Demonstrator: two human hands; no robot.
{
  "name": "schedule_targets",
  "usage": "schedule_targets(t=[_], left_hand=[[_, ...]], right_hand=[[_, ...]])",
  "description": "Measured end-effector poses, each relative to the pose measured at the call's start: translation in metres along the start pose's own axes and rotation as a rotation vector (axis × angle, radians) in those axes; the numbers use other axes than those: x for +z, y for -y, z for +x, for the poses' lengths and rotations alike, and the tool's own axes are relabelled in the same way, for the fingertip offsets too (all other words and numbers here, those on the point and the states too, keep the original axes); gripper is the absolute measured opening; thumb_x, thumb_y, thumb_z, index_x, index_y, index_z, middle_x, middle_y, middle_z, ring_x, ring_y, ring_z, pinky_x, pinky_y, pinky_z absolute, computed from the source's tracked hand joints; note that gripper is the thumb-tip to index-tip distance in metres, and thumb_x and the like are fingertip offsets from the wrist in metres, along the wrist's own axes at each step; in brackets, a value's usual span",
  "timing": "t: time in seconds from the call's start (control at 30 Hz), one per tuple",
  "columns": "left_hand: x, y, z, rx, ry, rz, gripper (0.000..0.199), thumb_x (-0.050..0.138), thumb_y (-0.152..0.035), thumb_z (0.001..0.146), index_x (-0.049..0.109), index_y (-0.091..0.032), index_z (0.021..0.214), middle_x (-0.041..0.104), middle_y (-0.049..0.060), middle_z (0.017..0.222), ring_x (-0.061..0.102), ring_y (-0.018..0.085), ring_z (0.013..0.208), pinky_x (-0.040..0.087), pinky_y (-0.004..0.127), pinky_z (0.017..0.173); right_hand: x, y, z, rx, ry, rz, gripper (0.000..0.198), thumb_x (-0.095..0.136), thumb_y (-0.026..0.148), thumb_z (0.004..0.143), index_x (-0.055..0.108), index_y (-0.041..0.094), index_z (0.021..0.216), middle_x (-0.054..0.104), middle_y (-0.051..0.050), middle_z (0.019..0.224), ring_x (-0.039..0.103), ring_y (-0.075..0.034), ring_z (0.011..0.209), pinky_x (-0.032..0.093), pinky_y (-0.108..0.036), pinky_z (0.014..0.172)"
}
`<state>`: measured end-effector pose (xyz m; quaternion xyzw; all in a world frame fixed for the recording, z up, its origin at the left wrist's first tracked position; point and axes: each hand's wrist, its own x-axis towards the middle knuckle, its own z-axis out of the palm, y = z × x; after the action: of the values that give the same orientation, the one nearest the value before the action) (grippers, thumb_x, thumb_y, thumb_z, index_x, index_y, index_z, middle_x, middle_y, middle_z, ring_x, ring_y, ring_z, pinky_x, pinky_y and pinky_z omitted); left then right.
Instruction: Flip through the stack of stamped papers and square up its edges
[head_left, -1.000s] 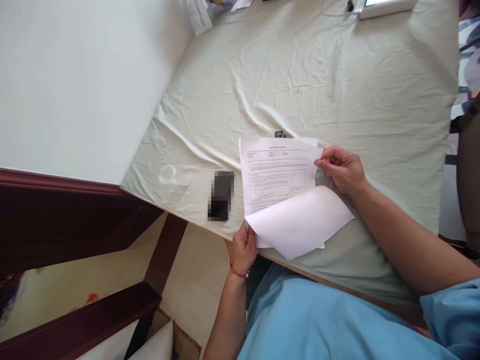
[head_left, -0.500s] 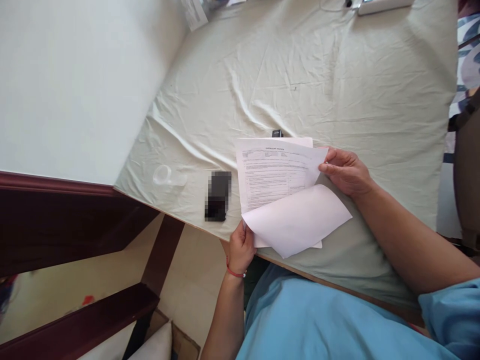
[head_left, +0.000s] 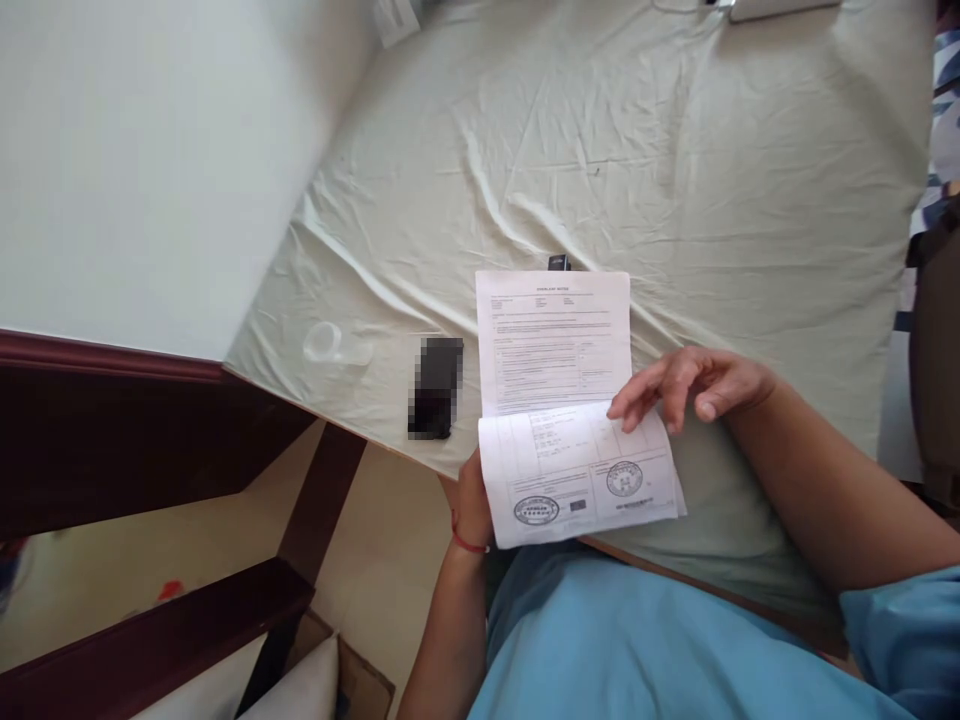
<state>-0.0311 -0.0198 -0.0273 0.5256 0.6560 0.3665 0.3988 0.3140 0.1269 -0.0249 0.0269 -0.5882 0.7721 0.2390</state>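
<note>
A printed sheet (head_left: 553, 335) lies flat near the table's front edge. Over its lower part, a page with two oval ink stamps (head_left: 577, 475) is folded down towards me. My left hand (head_left: 474, 505), with a red thread bracelet (head_left: 469, 545) on the wrist, grips the papers at their lower left edge; its fingers are hidden under the folded page. My right hand (head_left: 686, 388) is open, fingers spread and slightly bent, its fingertips at the upper right part of the folded page. I cannot tell whether they touch it.
Left of the papers lies a dark, pixelated object (head_left: 436, 388) like a phone. A clear tape roll (head_left: 322, 342) is farther left. Behind the sheet sits a small black object (head_left: 558, 263). A wrinkled pale cloth (head_left: 675, 200) covers the table. A white wall (head_left: 150, 150) borders it on the left.
My right hand has let go of the sheet's upper right corner and moved down and towards me. The upper page has folded over, now showing its stamped side. My left hand stays at the lower left.
</note>
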Motion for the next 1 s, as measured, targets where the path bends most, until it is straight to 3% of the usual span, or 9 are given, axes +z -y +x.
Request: schedule_targets(t=[0.13, 0.27, 0.57, 0.8, 0.93, 1.0], left_hand=[[0.006, -0.009, 0.000, -0.013, 0.000, 0.037, 0.019, 0.069, -0.031, 0.085, 0.076, -0.017, 0.096, 0.079, 0.005, 0.086, 0.070, 0.023, 0.080, 0.058, 0.033, 0.070], [0.009, -0.009, -0.001, -0.032, 0.000, 0.021, 0.024, 0.066, -0.033, 0.088, 0.076, -0.016, 0.102, 0.080, 0.005, 0.092, 0.071, 0.022, 0.081, 0.058, 0.032, 0.072], [0.007, -0.007, 0.000, -0.009, 0.020, 0.026, 0.024, 0.064, -0.027, 0.088, 0.076, -0.016, 0.106, 0.081, 0.006, 0.099, 0.073, 0.024, 0.091, 0.059, 0.035, 0.081], [0.009, -0.009, -0.001, -0.008, -0.022, 0.076, 0.022, 0.064, -0.026, 0.087, 0.076, -0.016, 0.102, 0.081, 0.005, 0.096, 0.072, 0.024, 0.088, 0.058, 0.033, 0.076], [0.008, -0.010, 0.001, 0.011, -0.010, 0.099, 0.021, 0.062, -0.024, 0.085, 0.075, -0.016, 0.100, 0.081, 0.004, 0.092, 0.072, 0.023, 0.084, 0.056, 0.032, 0.074], [0.007, -0.010, 0.002, 0.022, 0.002, 0.115, 0.023, 0.061, -0.023, 0.085, 0.074, -0.015, 0.101, 0.082, 0.004, 0.094, 0.072, 0.023, 0.085, 0.056, 0.031, 0.075]], right_hand=[[0.001, -0.002, -0.006, -0.041, -0.274, -0.043, 0.029, 0.078, 0.049, 0.083, 0.084, 0.021, 0.089, 0.075, -0.018, 0.128, 0.078, -0.029, 0.101, 0.061, -0.044, 0.091], [0.002, -0.003, -0.007, -0.039, -0.379, -0.045, 0.036, 0.080, 0.056, 0.079, 0.081, 0.020, 0.082, 0.077, -0.017, 0.120, 0.078, -0.026, 0.091, 0.062, -0.044, 0.086], [0.002, -0.006, -0.007, -0.080, -0.331, -0.048, 0.029, 0.075, 0.049, 0.086, 0.083, 0.024, 0.098, 0.075, -0.014, 0.127, 0.075, -0.027, 0.103, 0.058, -0.046, 0.094], [0.007, -0.003, -0.004, -0.035, -0.437, -0.040, 0.037, 0.079, 0.057, 0.079, 0.081, 0.022, 0.089, 0.076, -0.015, 0.120, 0.075, -0.028, 0.098, 0.059, -0.048, 0.091], [0.016, 0.010, 0.002, -0.064, -0.497, -0.020, 0.041, 0.078, 0.060, 0.079, 0.077, 0.019, 0.077, 0.079, -0.016, 0.107, 0.075, -0.024, 0.080, 0.062, -0.042, 0.077], [0.025, 0.023, 0.001, -0.097, -0.407, -0.003, 0.037, 0.073, 0.053, 0.088, 0.077, 0.017, 0.078, 0.080, -0.015, 0.098, 0.073, -0.020, 0.067, 0.061, -0.036, 0.069]])
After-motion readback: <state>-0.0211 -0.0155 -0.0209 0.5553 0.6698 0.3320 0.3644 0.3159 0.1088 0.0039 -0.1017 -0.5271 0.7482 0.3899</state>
